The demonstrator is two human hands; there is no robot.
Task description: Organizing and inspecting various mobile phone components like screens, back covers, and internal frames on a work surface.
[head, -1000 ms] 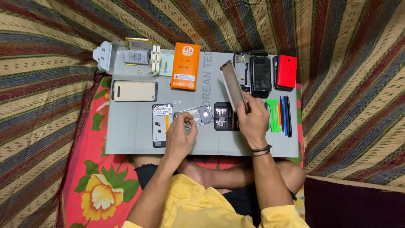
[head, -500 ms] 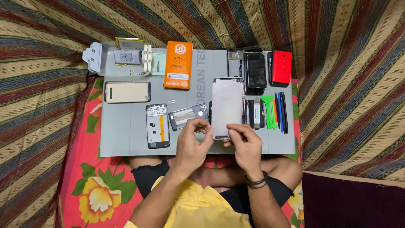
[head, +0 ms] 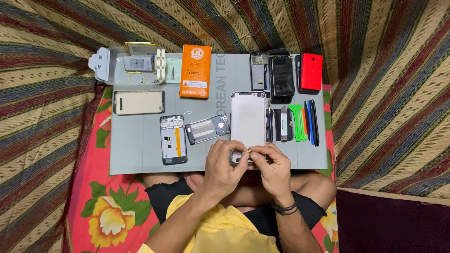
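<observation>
Both hands meet at the near end of a pale phone back [head: 248,119] lying on the grey mat [head: 136,154]: left hand [head: 224,166] curled around its corner, right hand [head: 272,168] pinching a thin pin [head: 245,152]. Coloured pry tools [head: 303,122] lie just beside.
</observation>
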